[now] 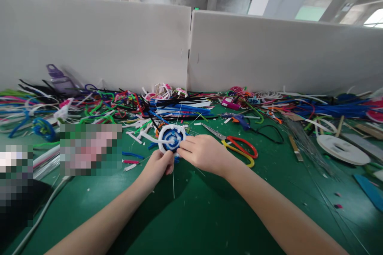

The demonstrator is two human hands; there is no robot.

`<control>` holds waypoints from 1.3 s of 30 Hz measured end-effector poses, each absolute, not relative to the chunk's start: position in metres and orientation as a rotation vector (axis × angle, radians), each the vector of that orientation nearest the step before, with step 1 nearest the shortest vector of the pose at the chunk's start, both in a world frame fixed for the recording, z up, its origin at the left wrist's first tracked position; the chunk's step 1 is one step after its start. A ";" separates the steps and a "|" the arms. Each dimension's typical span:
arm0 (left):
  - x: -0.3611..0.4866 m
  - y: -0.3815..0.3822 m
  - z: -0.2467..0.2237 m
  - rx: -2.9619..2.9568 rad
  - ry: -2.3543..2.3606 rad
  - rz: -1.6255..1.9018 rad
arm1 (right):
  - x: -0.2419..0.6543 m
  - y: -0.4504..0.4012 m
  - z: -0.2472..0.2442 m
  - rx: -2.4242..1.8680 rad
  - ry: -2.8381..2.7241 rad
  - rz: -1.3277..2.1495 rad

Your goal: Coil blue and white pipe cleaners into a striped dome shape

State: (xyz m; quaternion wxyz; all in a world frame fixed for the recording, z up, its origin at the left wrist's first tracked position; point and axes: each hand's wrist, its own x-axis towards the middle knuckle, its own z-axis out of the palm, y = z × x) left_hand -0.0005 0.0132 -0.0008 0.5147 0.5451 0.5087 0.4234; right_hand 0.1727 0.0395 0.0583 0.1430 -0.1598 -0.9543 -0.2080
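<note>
A round disc of coiled blue and white pipe cleaners is held just above the green table. Thin pale wires stick out around it like spokes, and a white pipe cleaner end runs across its face. My left hand pinches the lower left rim, thumb on top. At the lower right edge, my right hand is closed, fingertips pressed to the disc. Its fingers hide part of the rim. Scissors with red and yellow handles lie open just beyond my right hand.
Behind the scissors lies a blue glue gun with a black cord. Tangled pipe cleaners spread along the white partition. A purple bottle stands at the back left. On the right are a white spool and loose wires.
</note>
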 end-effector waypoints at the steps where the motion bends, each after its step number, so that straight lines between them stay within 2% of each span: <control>1: -0.001 0.013 -0.001 1.331 1.230 1.009 | 0.173 0.040 0.058 -0.469 -2.756 -0.591; 13: 0.001 0.006 0.008 1.563 1.475 0.991 | 0.166 0.030 0.062 -0.897 -2.754 -0.145; 22: 0.006 0.000 0.011 1.614 1.457 1.118 | 0.154 0.019 0.063 -1.379 -2.449 0.249; 25: 0.002 0.007 0.007 1.494 1.401 1.024 | 0.155 0.019 0.065 -1.326 -2.443 0.221; 33: -0.003 0.015 0.002 1.317 1.308 0.984 | 0.170 0.029 0.076 -0.813 -2.711 -0.121; 39: -0.002 0.011 0.013 1.287 1.316 0.949 | 0.172 0.035 0.072 -0.647 -2.816 -0.072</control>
